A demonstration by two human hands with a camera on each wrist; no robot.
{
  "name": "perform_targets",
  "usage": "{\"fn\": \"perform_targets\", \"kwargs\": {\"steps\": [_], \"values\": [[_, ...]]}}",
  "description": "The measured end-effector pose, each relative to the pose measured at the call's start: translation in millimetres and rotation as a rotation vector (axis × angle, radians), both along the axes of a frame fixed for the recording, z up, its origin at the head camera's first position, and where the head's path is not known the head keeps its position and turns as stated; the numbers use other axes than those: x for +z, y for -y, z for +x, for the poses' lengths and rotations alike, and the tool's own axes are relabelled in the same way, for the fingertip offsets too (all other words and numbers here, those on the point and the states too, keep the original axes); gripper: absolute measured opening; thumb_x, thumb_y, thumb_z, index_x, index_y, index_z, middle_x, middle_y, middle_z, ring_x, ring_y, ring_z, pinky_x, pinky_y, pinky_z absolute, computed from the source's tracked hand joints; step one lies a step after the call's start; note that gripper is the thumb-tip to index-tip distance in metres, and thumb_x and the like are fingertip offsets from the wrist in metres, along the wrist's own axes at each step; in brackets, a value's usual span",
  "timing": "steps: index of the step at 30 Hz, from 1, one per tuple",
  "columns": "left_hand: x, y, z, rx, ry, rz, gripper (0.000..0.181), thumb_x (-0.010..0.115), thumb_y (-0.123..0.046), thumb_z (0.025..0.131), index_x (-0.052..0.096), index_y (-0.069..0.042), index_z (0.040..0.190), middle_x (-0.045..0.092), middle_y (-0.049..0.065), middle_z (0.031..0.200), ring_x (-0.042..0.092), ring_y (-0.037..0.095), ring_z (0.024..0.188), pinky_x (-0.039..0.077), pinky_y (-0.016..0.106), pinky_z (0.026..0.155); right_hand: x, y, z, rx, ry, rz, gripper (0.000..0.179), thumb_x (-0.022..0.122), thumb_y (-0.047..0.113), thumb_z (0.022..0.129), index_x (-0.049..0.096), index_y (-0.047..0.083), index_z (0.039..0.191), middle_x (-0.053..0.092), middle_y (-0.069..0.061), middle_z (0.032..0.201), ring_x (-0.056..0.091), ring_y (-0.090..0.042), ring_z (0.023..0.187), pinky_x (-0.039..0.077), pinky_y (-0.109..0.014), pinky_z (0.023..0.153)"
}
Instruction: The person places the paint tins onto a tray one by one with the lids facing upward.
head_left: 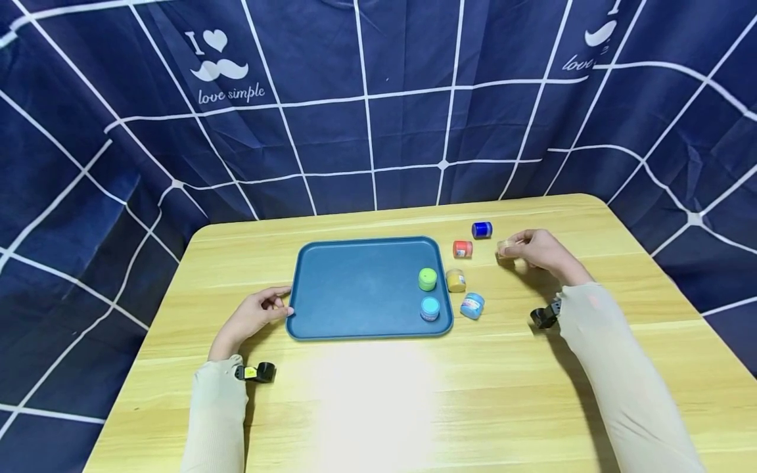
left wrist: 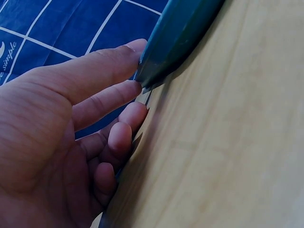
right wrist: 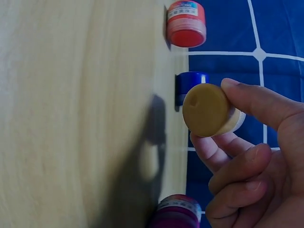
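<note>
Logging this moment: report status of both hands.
Left hand touching blue tray. Right hand pinching tan jar. Red jar between tan jar and tray.

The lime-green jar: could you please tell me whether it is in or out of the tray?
In: the head view shows the lime-green jar inside the blue tray, surrounded by its raised rim.

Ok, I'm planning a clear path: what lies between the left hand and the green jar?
Only the tray: its left rim, then bare floor up to the green jar, in the head view.
</note>
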State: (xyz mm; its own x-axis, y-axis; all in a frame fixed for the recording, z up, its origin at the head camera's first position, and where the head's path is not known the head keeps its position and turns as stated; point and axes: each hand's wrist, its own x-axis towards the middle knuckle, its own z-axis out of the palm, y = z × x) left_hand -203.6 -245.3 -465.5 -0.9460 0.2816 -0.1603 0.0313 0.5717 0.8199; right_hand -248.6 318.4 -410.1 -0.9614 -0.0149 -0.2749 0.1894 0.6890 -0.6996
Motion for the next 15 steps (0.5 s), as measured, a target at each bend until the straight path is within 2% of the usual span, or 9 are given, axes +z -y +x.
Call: {"fn": "perform_targets", "kwargs": {"steps": [6, 15], "values": [[-0.9, 0.3, 0.3, 0.001, 0.002, -0.005, 0.059, 0.07, -0.023, 0.089, 0.05, -0.001, 0.139, 0.057, 0.008, 0.091, 0.046, 0.014, 0.075, 0.038, 0.021, 0.062, 7.5, 1, 0.9, 0.0, -0.041, -0.003, 0.061, 0.069, 0.031, 0.088, 0.047, -0.01, 0.128, 0.053, 0.003, 0.083, 0.041, -0.003, 0.053, 0.041, -0.027, 0.051], [0.5, 0.0, -0.2, -0.004, -0.006, -0.008, 0.06, 0.07, -0.024, 0.089, 0.049, 0.0, 0.14, 0.056, 0.007, 0.092, 0.045, 0.013, 0.075, 0.038, 0.021, 0.061, 17.4, 6, -2.4, 0.023, -0.086, 0.046, 0.064, 0.069, 0.037, 0.088, 0.049, -0.006, 0.13, 0.058, -0.008, 0.098, 0.043, -0.008, 0.057, 0.042, -0.03, 0.052]]}}
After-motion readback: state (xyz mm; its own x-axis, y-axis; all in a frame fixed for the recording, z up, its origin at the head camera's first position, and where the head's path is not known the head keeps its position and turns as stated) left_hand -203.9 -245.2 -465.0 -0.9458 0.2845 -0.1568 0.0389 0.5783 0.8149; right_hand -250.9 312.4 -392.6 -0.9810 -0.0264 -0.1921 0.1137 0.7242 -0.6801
